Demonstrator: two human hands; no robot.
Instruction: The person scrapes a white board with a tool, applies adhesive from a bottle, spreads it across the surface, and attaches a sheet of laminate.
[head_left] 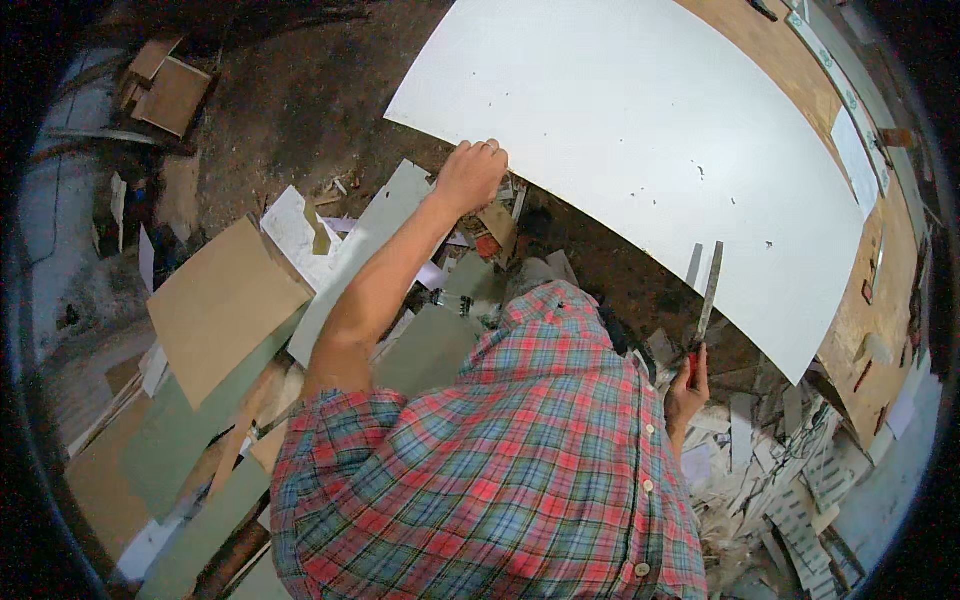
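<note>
Large white sheet point(640, 150) across workbench point(790, 60), near edge overhanging scrap offcuts point(230, 300); left hand point(470, 175) clamped on that edge, steadying; right hand point(688, 385) gripping saw point(708, 290), blade upright against edge.

Dim, bluish light, sharp centre, heavy fisheye bending and black vignette at the rim.

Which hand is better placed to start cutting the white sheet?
Right. The right hand holds the saw blade already lying on the white sheet at its near edge. The left hand grips that edge, bracing it.
</note>
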